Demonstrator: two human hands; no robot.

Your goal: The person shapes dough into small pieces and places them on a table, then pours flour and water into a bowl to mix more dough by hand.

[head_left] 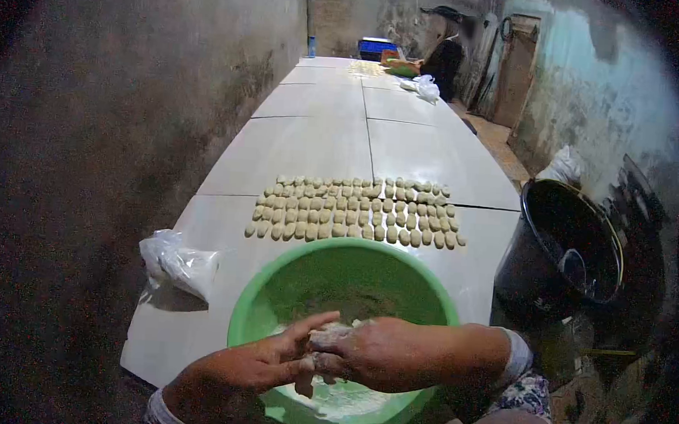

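Over a large green basin (269,274), my left hand (280,356) and my right hand (362,353) meet. White powder coats the fingers of my right hand, which are curled against my left palm. Some of the left fingers are stretched out. Whatever lies between the hands is too small and covered to make out. White powder or flour (339,401) lies in the bottom of the basin. Just beyond its far rim, several rows of small oval dough pieces (355,205) rest on the white table (305,144).
A clear plastic bag (181,264) with white contents sits left of the basin. A black bucket (535,259) stands at the right. At the table's far end are a person (444,59), a blue crate (375,48) and white bags (426,88). Walls flank both sides.
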